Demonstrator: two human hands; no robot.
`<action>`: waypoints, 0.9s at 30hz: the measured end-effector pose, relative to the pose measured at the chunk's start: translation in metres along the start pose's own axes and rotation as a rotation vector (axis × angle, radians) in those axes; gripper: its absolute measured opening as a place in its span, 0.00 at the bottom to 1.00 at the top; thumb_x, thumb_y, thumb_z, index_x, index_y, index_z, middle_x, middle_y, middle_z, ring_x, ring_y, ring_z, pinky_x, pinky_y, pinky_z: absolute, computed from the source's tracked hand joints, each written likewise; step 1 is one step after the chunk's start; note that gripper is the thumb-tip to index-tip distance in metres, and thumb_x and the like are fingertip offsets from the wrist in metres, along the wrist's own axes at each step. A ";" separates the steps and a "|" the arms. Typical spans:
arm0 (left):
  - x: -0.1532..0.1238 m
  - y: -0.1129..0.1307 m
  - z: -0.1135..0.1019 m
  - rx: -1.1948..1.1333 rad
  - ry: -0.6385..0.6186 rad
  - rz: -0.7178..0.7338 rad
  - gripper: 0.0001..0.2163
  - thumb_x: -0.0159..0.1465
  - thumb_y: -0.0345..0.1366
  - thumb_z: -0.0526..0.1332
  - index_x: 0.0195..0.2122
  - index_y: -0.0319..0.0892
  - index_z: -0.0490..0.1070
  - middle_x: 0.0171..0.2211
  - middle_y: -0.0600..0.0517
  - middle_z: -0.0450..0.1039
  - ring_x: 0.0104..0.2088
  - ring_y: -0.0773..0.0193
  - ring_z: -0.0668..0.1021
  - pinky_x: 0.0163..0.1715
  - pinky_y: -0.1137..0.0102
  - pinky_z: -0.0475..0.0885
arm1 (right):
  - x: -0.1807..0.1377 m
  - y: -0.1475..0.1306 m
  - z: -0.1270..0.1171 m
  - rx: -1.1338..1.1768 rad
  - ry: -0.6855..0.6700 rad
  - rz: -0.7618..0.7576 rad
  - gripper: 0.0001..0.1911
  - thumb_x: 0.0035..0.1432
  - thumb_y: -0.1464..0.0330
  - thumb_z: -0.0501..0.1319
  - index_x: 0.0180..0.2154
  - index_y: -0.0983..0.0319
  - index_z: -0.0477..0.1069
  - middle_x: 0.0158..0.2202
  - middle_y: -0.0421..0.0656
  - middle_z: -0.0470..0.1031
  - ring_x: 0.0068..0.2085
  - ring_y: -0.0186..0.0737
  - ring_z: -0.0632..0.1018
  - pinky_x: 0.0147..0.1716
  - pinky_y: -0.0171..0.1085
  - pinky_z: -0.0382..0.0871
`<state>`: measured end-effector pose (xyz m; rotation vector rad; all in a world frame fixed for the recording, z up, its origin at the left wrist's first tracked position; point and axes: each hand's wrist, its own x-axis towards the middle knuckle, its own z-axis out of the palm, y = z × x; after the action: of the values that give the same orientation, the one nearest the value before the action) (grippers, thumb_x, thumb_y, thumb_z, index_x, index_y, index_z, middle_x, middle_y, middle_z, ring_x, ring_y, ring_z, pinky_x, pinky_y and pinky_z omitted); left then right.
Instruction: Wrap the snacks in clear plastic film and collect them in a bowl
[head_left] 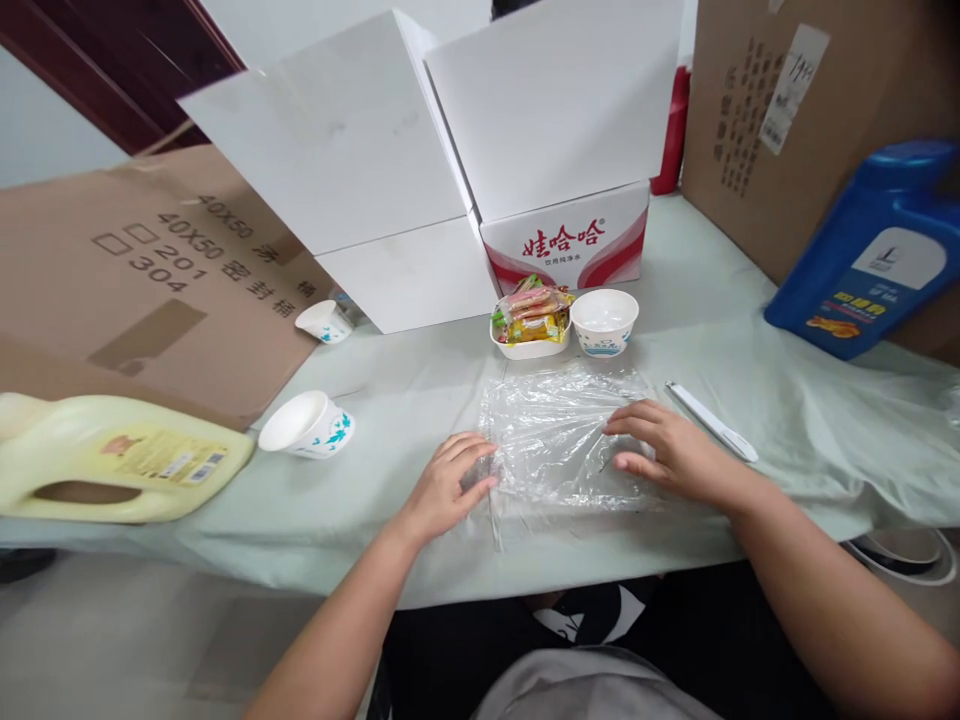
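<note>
A clear plastic bag (551,440) lies flattened and wrinkled on the cloth-covered table before me. At its left edge rests my left hand (451,485), fingers apart and nothing gripped. My right hand (667,450) is over the bag's right side, its fingers spread and curved, with the fingertips at the plastic. Just behind the bag stand a white tub (529,348) filled with wrapped snacks (534,312) and a white paper bowl (604,325) with a blue print. To the right of the bag lies a white utility knife (711,422).
Two paper cups, one nearer (307,425) and one farther (325,322), are at left beside a yellow jug (120,455) on its side. White boxes (555,110) stand at the back. A blue bottle (870,250) leans before a brown carton (780,130) at right.
</note>
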<state>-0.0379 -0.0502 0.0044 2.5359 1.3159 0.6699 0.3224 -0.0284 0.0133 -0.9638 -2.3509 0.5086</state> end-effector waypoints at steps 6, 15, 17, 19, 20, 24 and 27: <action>-0.005 0.008 0.007 -0.043 -0.048 -0.086 0.09 0.60 0.37 0.65 0.41 0.44 0.74 0.37 0.48 0.72 0.42 0.56 0.74 0.43 0.60 0.73 | -0.007 -0.015 -0.008 0.086 -0.393 -0.049 0.31 0.47 0.53 0.70 0.50 0.62 0.72 0.51 0.50 0.71 0.52 0.50 0.70 0.53 0.47 0.66; -0.006 0.014 0.004 -0.161 -0.043 -0.060 0.06 0.60 0.28 0.57 0.37 0.43 0.68 0.52 0.45 0.71 0.56 0.54 0.70 0.55 0.55 0.67 | -0.012 -0.016 -0.006 0.092 -0.341 -0.052 0.09 0.54 0.77 0.56 0.33 0.61 0.72 0.50 0.46 0.74 0.52 0.43 0.71 0.52 0.43 0.64; -0.001 0.017 0.005 -0.118 -0.084 -0.064 0.12 0.62 0.31 0.58 0.47 0.44 0.68 0.46 0.46 0.73 0.51 0.54 0.72 0.51 0.57 0.69 | -0.011 -0.016 -0.006 0.099 -0.336 -0.060 0.08 0.55 0.76 0.55 0.33 0.60 0.71 0.50 0.45 0.74 0.52 0.43 0.72 0.52 0.42 0.65; 0.004 0.019 0.006 -0.069 -0.140 -0.066 0.11 0.63 0.33 0.59 0.47 0.45 0.71 0.36 0.49 0.73 0.43 0.56 0.73 0.45 0.60 0.71 | -0.011 -0.015 -0.008 0.105 -0.332 -0.046 0.09 0.58 0.75 0.54 0.35 0.60 0.72 0.49 0.45 0.75 0.51 0.42 0.73 0.51 0.42 0.66; 0.005 0.019 0.006 -0.057 -0.159 -0.069 0.08 0.63 0.34 0.59 0.43 0.45 0.73 0.33 0.51 0.72 0.39 0.58 0.73 0.43 0.61 0.71 | -0.011 -0.014 -0.009 0.109 -0.328 -0.022 0.09 0.60 0.73 0.53 0.37 0.60 0.72 0.48 0.45 0.76 0.50 0.42 0.74 0.49 0.41 0.67; 0.000 0.014 0.003 -0.175 -0.070 -0.135 0.05 0.65 0.35 0.58 0.33 0.43 0.71 0.35 0.50 0.71 0.38 0.61 0.74 0.40 0.65 0.72 | -0.013 -0.011 -0.014 0.127 -0.301 0.151 0.12 0.65 0.67 0.51 0.43 0.58 0.71 0.41 0.44 0.79 0.40 0.41 0.78 0.41 0.39 0.70; -0.008 0.011 0.001 -0.314 0.041 -0.221 0.05 0.66 0.37 0.58 0.34 0.43 0.69 0.39 0.48 0.73 0.43 0.60 0.77 0.45 0.64 0.72 | -0.013 -0.009 -0.015 0.146 -0.290 0.221 0.13 0.67 0.65 0.48 0.41 0.58 0.71 0.38 0.43 0.79 0.36 0.40 0.78 0.38 0.38 0.70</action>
<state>-0.0336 -0.0631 0.0048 2.1055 1.3577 0.8117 0.3348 -0.0420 0.0254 -1.1514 -2.4265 0.9497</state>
